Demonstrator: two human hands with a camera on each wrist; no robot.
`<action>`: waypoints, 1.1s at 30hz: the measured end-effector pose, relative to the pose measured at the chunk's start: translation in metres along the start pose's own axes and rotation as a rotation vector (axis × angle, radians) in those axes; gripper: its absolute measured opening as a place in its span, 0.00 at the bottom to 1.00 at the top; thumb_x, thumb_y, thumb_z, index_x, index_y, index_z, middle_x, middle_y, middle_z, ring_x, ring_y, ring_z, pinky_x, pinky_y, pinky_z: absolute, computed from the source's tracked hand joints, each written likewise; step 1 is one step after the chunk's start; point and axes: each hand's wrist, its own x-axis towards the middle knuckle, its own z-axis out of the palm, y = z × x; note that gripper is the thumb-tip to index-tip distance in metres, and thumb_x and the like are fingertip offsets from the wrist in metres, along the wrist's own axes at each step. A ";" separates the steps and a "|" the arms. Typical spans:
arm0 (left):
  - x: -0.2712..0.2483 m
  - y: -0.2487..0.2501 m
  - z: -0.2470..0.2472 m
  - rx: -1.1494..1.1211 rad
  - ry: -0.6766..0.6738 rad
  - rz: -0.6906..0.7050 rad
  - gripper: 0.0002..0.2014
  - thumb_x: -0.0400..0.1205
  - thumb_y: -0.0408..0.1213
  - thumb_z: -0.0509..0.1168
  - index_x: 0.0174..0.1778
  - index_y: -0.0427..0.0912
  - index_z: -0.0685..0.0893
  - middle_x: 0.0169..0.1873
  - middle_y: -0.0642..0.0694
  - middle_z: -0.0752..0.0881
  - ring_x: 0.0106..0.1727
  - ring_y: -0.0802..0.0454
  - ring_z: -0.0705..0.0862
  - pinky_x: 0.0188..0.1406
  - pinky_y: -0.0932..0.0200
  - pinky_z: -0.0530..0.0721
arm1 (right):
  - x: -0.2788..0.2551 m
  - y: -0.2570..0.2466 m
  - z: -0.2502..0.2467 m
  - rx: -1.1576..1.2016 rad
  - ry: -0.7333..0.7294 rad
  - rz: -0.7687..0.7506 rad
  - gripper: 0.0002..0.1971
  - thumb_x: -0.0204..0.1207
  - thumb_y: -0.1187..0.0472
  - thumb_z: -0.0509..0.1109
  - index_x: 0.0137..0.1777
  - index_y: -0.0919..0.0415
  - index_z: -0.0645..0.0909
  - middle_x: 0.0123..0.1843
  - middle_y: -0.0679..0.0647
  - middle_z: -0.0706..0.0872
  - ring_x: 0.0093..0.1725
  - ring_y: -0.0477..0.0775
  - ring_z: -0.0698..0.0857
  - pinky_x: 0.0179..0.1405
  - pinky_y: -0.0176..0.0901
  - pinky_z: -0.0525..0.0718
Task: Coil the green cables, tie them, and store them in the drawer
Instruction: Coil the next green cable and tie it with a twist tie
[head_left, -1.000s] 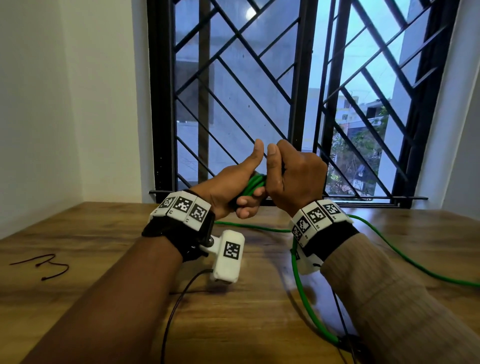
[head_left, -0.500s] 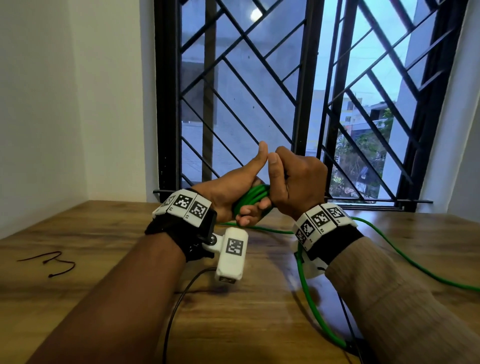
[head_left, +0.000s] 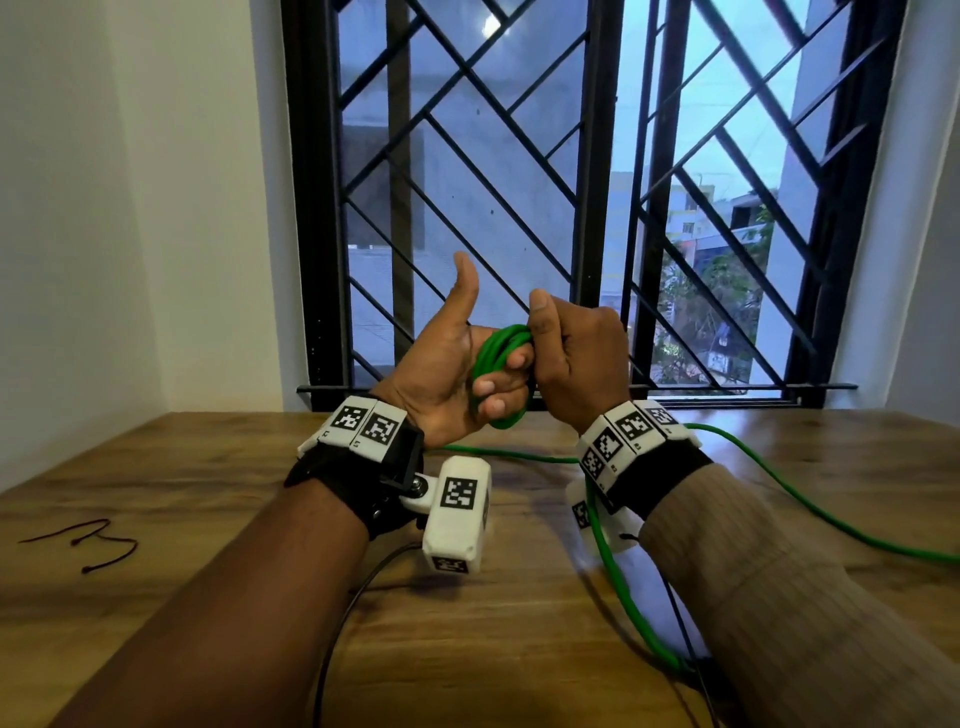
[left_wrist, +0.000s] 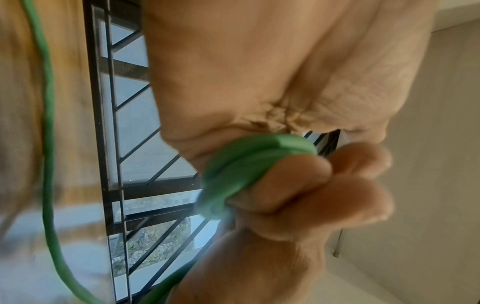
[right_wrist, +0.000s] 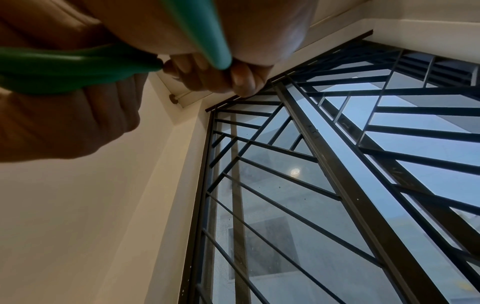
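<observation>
A small coil of green cable (head_left: 500, 358) is raised above the wooden table (head_left: 208, 493) in front of the window. My left hand (head_left: 467, 374) grips the coil with its fingers curled through the loops and its thumb pointing up. My right hand (head_left: 571, 358) pinches the coil's top right side. The loops (left_wrist: 246, 170) show up close in the left wrist view, and the coil (right_wrist: 64, 67) also shows in the right wrist view. The loose cable tail (head_left: 810, 499) runs from under my right wrist across the table to the right. No drawer is in view.
Thin dark ties (head_left: 88, 545) lie on the table at the left. A barred window (head_left: 571, 208) fills the back wall just beyond my hands. Black wires (head_left: 337, 623) hang from the wrist cameras over the near table.
My left thumb has lifted away from my right thumb and now points up. More of the green coil shows between the two hands.
</observation>
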 end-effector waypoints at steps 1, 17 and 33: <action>0.001 0.000 0.000 -0.007 0.019 0.015 0.46 0.73 0.84 0.40 0.30 0.40 0.77 0.14 0.48 0.70 0.17 0.51 0.73 0.24 0.60 0.67 | 0.000 0.001 0.000 0.003 0.001 0.011 0.24 0.91 0.47 0.53 0.29 0.48 0.67 0.21 0.45 0.68 0.21 0.51 0.70 0.28 0.42 0.61; 0.012 -0.007 0.004 -0.133 0.150 0.171 0.43 0.75 0.80 0.52 0.38 0.36 0.81 0.18 0.47 0.77 0.22 0.51 0.77 0.25 0.63 0.79 | -0.002 0.009 0.007 -0.020 -0.014 0.116 0.24 0.91 0.44 0.50 0.30 0.45 0.66 0.22 0.45 0.71 0.23 0.50 0.74 0.27 0.43 0.66; 0.020 -0.011 0.005 -0.277 0.437 0.443 0.21 0.87 0.53 0.64 0.47 0.35 0.85 0.32 0.45 0.87 0.37 0.52 0.87 0.42 0.62 0.89 | -0.007 0.019 0.016 -0.004 -0.170 0.133 0.22 0.88 0.43 0.54 0.43 0.56 0.80 0.27 0.51 0.79 0.28 0.58 0.80 0.28 0.57 0.80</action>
